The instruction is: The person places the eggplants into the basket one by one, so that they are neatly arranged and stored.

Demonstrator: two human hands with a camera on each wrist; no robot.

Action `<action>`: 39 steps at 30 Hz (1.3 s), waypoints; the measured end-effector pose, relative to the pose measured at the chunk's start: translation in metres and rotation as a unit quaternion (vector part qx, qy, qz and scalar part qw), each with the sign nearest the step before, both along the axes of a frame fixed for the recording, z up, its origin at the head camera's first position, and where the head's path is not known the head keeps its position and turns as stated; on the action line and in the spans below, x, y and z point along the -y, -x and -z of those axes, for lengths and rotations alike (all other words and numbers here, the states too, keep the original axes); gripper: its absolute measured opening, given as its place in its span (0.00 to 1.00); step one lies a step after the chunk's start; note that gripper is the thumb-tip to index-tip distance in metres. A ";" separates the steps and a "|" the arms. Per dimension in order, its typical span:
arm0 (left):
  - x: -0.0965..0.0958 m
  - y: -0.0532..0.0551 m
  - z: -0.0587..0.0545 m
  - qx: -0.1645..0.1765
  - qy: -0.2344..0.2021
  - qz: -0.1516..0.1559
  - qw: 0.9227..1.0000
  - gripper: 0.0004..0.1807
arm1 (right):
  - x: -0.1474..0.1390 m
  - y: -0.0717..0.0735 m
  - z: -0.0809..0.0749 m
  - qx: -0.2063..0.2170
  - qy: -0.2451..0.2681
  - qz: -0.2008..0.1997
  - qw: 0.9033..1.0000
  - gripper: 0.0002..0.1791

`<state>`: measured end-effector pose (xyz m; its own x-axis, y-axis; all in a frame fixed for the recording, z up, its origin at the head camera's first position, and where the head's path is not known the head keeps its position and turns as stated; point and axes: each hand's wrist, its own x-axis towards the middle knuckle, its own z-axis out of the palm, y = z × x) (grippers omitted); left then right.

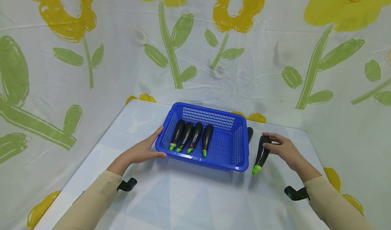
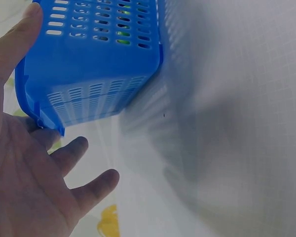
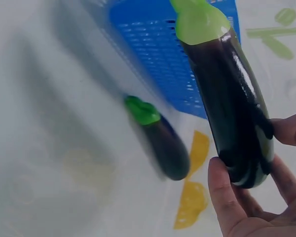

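Note:
A blue plastic basket (image 1: 195,159) stands on the table, with several dark eggplants (image 1: 195,136) lying side by side in its left and middle part, green stem ends toward me. At the basket's left end, my left hand (image 1: 141,151) grips the rim, thumb at the front corner and fingers on the left side; its outer fingers (image 2: 96,190) stand free. To the right of the basket, my right hand (image 1: 282,148) pinches an eggplant (image 1: 262,154) by its blunt end, green end pointing down toward me. Another eggplant (image 3: 165,148) lies on the table beside the basket's right side.
The white patterned table (image 1: 189,203) reaches back to a hanging sheet (image 1: 201,53) printed with yellow flowers. Inside the basket, its right part shows bare floor. A black wrist device (image 1: 296,193) sits at the right sleeve, and another (image 1: 126,185) at the left.

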<state>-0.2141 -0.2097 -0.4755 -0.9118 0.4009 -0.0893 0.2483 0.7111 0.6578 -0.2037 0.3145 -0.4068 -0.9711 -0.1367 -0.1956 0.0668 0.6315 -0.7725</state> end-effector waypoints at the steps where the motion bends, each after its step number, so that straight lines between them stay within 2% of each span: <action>1: 0.000 0.000 0.000 0.000 -0.002 0.001 1.000 0.59 | 0.001 0.001 -0.002 -0.003 0.002 -0.002 1.000 0.34; 10: -0.002 0.000 0.000 -0.002 0.001 0.001 1.000 0.60 | 0.015 0.017 -0.013 -0.023 0.035 -0.006 0.999 0.34; 22: -0.002 -0.001 -0.001 -0.009 0.000 0.005 1.000 0.60 | 0.034 0.032 -0.011 -0.027 0.062 -0.022 0.997 0.33; 39: 0.000 -0.002 -0.001 -0.003 0.000 -0.001 1.000 0.60 | 0.080 0.068 -0.012 -0.018 0.034 -0.019 0.999 0.31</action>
